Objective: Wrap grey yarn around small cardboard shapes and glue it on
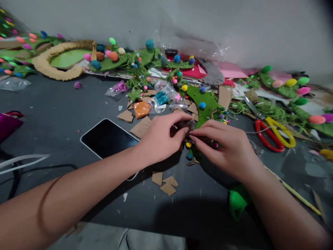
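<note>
Fingers and thumb of my left hand [163, 135] pinch what looks like a small crinkled clear plastic bag [190, 123], mostly covered by the fingers. Close against it, my right hand [223, 144] is closed in a pinch; whatever lies between its fingertips is too small and hidden to name. Just behind the hands lies a green felt-like curved piece [201, 104] with coloured balls on it. Packets of orange clay [142, 109] and teal clay [161, 98] rest beyond my left hand, among cardboard pieces [142, 127].
A phone [106, 137] lies partly under my left forearm. Red-and-yellow-handled scissors [273, 133] are at the right, a green object [238, 201] by my right forearm. Cardboard scraps [168, 188] lie nearer the front edge. Decorated green pieces and a tan ring [59, 71] line the wall.
</note>
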`<action>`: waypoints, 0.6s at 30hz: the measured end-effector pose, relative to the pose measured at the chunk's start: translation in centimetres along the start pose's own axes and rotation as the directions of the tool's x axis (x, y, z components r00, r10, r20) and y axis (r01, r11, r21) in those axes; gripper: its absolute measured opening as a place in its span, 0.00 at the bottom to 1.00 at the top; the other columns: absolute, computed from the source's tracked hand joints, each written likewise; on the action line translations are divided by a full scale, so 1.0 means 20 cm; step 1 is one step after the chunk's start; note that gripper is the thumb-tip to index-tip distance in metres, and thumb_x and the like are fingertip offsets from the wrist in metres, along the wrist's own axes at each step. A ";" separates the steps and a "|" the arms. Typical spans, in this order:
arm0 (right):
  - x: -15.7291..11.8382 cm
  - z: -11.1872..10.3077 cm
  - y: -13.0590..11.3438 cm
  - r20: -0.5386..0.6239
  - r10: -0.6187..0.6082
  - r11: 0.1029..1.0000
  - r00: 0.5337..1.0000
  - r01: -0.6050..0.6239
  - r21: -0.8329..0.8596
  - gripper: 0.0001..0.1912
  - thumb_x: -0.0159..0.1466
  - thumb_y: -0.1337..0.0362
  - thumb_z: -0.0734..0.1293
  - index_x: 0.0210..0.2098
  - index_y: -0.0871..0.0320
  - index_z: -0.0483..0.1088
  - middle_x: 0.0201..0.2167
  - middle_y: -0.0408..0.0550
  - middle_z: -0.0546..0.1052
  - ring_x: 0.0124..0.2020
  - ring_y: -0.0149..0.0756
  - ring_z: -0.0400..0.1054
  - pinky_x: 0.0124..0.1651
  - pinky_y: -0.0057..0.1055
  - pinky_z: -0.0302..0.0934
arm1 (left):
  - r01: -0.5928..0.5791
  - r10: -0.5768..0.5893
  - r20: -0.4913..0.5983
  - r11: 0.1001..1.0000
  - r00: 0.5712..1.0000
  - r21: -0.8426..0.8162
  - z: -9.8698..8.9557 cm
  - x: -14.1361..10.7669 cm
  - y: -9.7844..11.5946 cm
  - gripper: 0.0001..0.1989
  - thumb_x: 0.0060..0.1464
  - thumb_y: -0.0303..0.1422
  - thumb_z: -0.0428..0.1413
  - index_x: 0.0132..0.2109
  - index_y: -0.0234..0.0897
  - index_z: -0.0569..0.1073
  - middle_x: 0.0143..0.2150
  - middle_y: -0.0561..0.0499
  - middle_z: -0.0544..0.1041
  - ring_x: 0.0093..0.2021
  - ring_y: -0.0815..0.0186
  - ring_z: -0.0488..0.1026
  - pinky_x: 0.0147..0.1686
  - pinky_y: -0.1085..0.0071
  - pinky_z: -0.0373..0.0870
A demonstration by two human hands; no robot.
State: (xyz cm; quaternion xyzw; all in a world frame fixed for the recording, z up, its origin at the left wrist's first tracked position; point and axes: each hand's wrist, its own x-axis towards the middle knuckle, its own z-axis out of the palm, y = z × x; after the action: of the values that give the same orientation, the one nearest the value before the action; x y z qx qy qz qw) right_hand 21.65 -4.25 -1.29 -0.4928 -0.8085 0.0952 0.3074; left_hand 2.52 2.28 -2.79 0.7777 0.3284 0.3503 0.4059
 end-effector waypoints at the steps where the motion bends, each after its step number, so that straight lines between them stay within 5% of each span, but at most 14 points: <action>1: 0.00 0.00 0.00 -0.018 -0.007 1.000 1.000 0.007 -0.006 0.06 0.67 0.70 0.68 0.42 0.58 0.78 0.37 0.47 0.78 0.37 0.33 0.72 0.40 0.29 0.65 | 0.008 -0.008 0.016 1.000 1.000 0.012 0.00 0.00 0.00 0.15 0.60 0.26 0.58 0.53 0.36 0.79 0.48 0.48 0.83 0.45 0.64 0.80 0.49 0.66 0.76; 12: 0.02 -0.02 0.03 -0.174 0.135 0.990 0.975 -0.126 0.063 0.01 0.65 0.65 0.72 0.36 0.55 0.77 0.31 0.44 0.78 0.32 0.33 0.71 0.34 0.32 0.62 | 0.246 -0.187 0.202 0.913 0.961 -0.326 -0.01 0.04 0.03 0.10 0.58 0.27 0.61 0.48 0.31 0.78 0.39 0.47 0.82 0.35 0.67 0.78 0.33 0.72 0.74; 18: 0.02 -0.03 0.03 -0.148 0.267 0.954 0.952 -0.239 0.182 0.03 0.65 0.63 0.71 0.36 0.55 0.78 0.32 0.44 0.80 0.33 0.34 0.71 0.36 0.31 0.63 | 0.292 -0.198 0.236 0.822 0.951 -0.490 -0.02 0.04 0.02 0.12 0.56 0.24 0.63 0.48 0.30 0.75 0.40 0.48 0.80 0.38 0.69 0.77 0.38 0.74 0.75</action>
State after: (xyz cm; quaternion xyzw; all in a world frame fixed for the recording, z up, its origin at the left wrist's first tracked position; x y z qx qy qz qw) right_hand 22.31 -3.61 -1.02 -0.5721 -0.6989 0.1567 0.3996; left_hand 2.83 2.90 -2.00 0.6179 0.2824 0.3010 0.6691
